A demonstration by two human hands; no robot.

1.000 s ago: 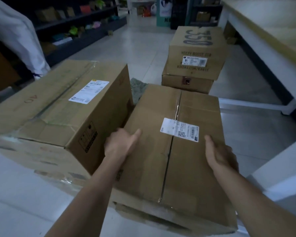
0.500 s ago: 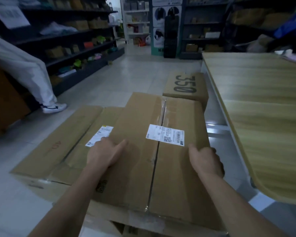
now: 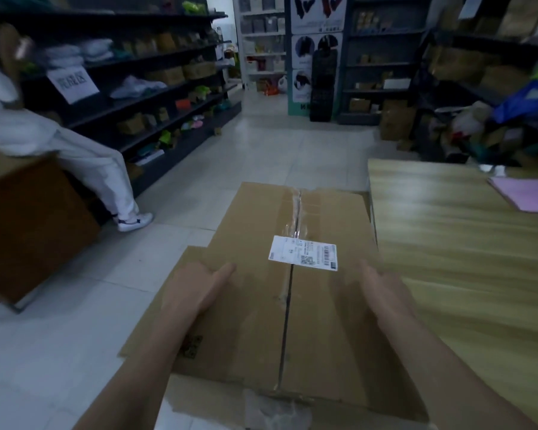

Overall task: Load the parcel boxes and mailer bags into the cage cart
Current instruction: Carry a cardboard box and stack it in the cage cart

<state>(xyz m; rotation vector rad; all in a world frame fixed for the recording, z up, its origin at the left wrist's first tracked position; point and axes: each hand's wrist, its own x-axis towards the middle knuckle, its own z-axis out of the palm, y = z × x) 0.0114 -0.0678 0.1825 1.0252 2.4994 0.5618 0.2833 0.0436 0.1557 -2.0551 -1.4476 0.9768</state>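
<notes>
Risen higher: taped brown parcel box (image 3: 255,225) — white label (image 3: 303,257) — left hand (image 3: 193,290), right hand (image 3: 382,293) gripping its sides.

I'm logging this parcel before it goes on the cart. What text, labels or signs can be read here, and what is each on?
White shipping label on top of the cardboard box: barcode and fine print, too small to read.
Dark printed stamp on the box's left side: blurred, unreadable.
White paper sign hanging on the left shelf: three large characters, perhaps "完成区", blurred.
Nothing else is legible.
</notes>
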